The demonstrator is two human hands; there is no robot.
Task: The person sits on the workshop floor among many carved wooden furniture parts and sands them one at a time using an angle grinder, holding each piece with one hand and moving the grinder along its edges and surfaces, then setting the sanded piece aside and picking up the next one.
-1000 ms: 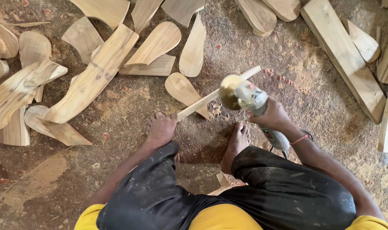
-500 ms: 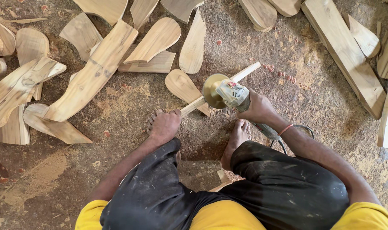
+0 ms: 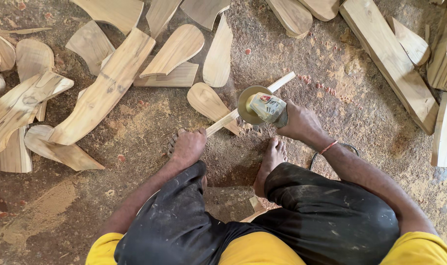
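Two bare hands are working low over a sawdust-covered floor (image 3: 371,98), where a person is squatting in dark, dusty trousers. The right hand (image 3: 302,122) is clenching around the body of an angle grinder (image 3: 266,107), whose round disc (image 3: 250,100) is pressing against a thin wooden strip (image 3: 223,121). That strip is running diagonally, from near left beside the left hand up to far right past the grinder. The left hand (image 3: 189,147) is lying knuckles-up on the near end of the strip, fingers curled over it and pinning it down to the floor; whether they are closing right around it, I cannot tell. A bare foot (image 3: 270,162) is resting on the floor just near of the grinder, between the two hands. A red thread band (image 3: 329,146) is circling the right wrist, and a dark cable (image 3: 331,149) is looping on the floor beside that forearm.

Just beyond the strip, a paddle-shaped wooden blank (image 3: 209,103) is lying flat, touching it. Many more curved blanks (image 3: 177,49) are lying scattered at the far left, some overlapping a long offcut (image 3: 105,88). Straight planks (image 3: 385,59) are lying at the far right.
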